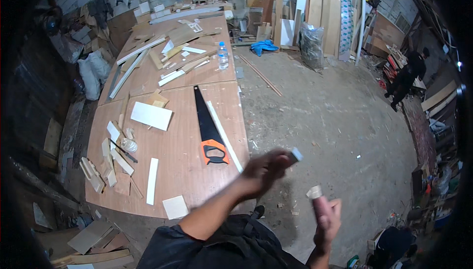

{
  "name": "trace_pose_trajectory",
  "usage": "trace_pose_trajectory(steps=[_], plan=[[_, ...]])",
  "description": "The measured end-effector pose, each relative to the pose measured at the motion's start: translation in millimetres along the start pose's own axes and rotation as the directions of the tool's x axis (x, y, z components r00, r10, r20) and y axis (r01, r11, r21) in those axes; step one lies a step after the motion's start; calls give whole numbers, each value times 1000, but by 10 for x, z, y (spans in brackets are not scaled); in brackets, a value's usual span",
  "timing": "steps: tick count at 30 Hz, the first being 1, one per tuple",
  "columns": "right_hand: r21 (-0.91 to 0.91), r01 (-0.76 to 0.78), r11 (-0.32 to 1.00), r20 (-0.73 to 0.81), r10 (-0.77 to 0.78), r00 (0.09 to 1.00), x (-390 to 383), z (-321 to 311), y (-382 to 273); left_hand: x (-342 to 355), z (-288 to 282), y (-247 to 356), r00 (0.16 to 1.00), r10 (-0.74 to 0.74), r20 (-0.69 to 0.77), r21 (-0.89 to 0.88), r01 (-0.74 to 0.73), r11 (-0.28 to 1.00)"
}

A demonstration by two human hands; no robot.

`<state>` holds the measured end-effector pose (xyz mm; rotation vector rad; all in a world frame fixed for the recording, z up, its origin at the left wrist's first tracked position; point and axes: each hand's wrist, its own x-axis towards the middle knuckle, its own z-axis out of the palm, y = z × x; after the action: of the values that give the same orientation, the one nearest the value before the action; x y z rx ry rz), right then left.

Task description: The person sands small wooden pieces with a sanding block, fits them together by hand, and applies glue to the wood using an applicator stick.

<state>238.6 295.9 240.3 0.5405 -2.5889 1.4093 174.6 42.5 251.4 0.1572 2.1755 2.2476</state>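
Observation:
Just off the table's right edge, my left hand (268, 170) is closed, blurred, round a small object with a pale grey end (295, 153). Lower and farther right, over the floor, my right hand (326, 222) grips a small piece with a pale tip (314, 191), its shape partly hidden by my fingers. A handsaw (213, 148) with an orange and black handle lies beside a long white strip (224, 136) on the wooden table (177, 185). A white board (151, 115), a narrow white piece (152, 180) and a square offcut (174, 206) lie left of and below it.
A water bottle (222, 56) and several offcuts stand or lie on the far table. Boards (327, 22), a wrapped bundle (311, 47), blue cloth (263, 47) and long strips (261, 74) are beyond. A person in dark clothing (409, 74) stands at right near piled scrap.

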Motion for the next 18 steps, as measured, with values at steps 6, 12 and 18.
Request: trace_pose_trajectory(steps=[6,12,18], plan=[[547,120,828,-343,91,935,425,-315,242,-62,188,-29,975,183,-124,-8,-186,983],[353,373,858,-246,-299,922,823,-482,214,46,524,45,965,252,-67,-137,-259,956],[384,372,845,-96,-365,926,1004,-592,209,6,786,48,984,169,-60,-164,-177,970]])
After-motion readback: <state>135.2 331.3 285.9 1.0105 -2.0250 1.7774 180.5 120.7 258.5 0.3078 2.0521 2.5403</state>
